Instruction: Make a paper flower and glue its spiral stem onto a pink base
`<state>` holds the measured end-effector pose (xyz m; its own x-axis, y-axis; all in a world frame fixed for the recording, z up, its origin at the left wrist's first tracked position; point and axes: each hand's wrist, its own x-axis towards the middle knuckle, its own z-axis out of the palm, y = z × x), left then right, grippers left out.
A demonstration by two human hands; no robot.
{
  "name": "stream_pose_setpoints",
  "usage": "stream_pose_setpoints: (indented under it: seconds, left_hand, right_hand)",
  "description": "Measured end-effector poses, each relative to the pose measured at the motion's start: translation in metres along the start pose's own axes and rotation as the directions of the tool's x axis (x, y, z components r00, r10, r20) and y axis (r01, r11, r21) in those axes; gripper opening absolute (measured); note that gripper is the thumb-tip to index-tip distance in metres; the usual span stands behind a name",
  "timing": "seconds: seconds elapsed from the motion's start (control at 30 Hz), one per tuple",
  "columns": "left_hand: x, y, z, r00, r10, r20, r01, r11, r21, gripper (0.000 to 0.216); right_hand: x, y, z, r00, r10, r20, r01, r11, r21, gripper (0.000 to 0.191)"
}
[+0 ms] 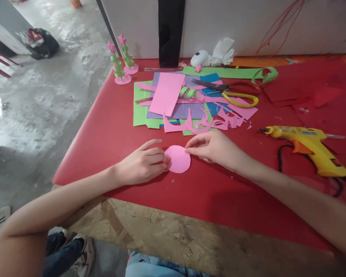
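Note:
A round pink paper disc (178, 163) lies low over the red table covering, between my two hands. My left hand (144, 161) has its fingertips closed at the disc's left edge, while its forefinger sticks out free above. At the upper right edge, my right hand (212, 148) pinches the disc between thumb and forefinger. Behind the hands is a pile of coloured paper, with a pink sheet (167, 94) on top and curved pink offcuts (187, 125) along its front. Scissors (239, 99) with yellow and red handles rest open across the pile's right side.
A yellow glue gun (308, 142) with a black cord lies at the right. Two paper flowers (118, 71) with curled green stems stand at the back left. A green strip (219, 72) and a white ball with a black spot (201, 58) are by the back panel.

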<state>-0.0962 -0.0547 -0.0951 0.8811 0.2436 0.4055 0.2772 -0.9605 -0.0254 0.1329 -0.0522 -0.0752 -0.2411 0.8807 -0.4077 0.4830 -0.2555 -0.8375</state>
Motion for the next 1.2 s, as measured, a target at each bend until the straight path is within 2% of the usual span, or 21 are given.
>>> stream_pose_setpoints:
  seconds: [0.1,0.27,0.47,0.57,0.77,0.87,1.03,1.2]
  left_hand:
    - [-0.001,-0.001,-0.003,1.0,0.01,0.004,-0.01,1.0,0.001,0.012]
    - [-0.004,-0.002,-0.002,0.998,0.026,-0.05,-0.025,0.999,0.024,0.015]
    - [-0.004,0.0,-0.002,0.998,0.006,-0.061,-0.007,1.0,-0.014,0.009]
    - [-0.003,0.0,-0.003,0.998,0.004,-0.067,-0.004,1.0,0.003,0.01]
    - [-0.004,0.0,-0.004,1.0,-0.022,-0.019,0.022,1.0,0.015,0.012]
    - [-0.004,-0.001,-0.004,1.0,-0.019,-0.018,0.019,1.0,-0.011,0.013]
    - [-0.002,-0.001,-0.005,0.999,-0.012,-0.034,0.011,1.0,-0.029,0.012]
    - [-0.002,0.0,-0.005,1.0,-0.014,-0.013,0.014,1.0,-0.019,0.014]
  right_hand:
    - [-0.002,-0.001,-0.004,0.993,0.053,0.108,-0.06,0.996,0.067,0.018]
    - [-0.003,-0.003,-0.008,0.991,0.069,0.115,-0.076,0.996,0.057,0.017]
    - [-0.004,-0.003,-0.007,0.964,0.175,0.199,-0.209,0.964,0.164,0.014]
    - [-0.005,-0.002,-0.008,0.969,0.147,0.201,-0.166,0.983,0.081,0.017]
    - [-0.006,-0.006,-0.01,1.0,-0.016,0.01,0.017,0.995,-0.1,0.017]
    - [-0.006,-0.008,-0.009,0.997,-0.069,-0.022,0.066,0.991,-0.116,0.016]
    - [-0.01,-0.011,-0.008,0.997,-0.071,-0.019,0.069,0.995,-0.068,0.015]
    - [-0.019,-0.013,0.001,0.991,-0.131,-0.035,0.129,0.989,-0.07,0.014]
